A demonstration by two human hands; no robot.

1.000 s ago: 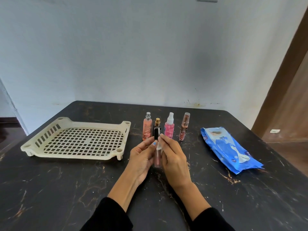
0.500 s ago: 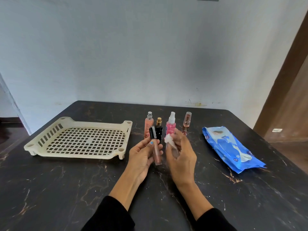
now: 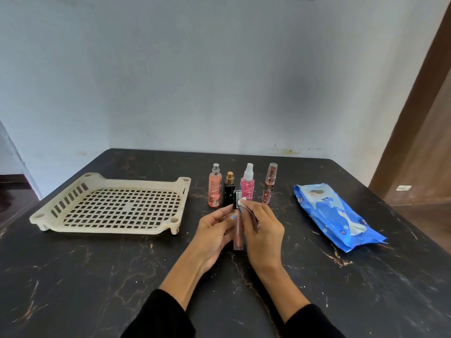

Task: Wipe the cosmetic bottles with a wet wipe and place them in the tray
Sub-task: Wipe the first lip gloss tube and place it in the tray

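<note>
My left hand (image 3: 214,230) grips the tube (image 3: 238,230) upright above the table; my right hand (image 3: 264,230) pinches the wipe (image 3: 242,203) against its cap; wiping underway; next, probably the empty tray (image 3: 117,208).

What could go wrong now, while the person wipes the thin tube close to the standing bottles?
The left hand holds the thin tube just in front of four upright bottles; the black bottle and pink spray bottle are nearest and might be knocked over. The wet wipe in the right hand may make the tube slippery, so it could drop onto the table.
</note>
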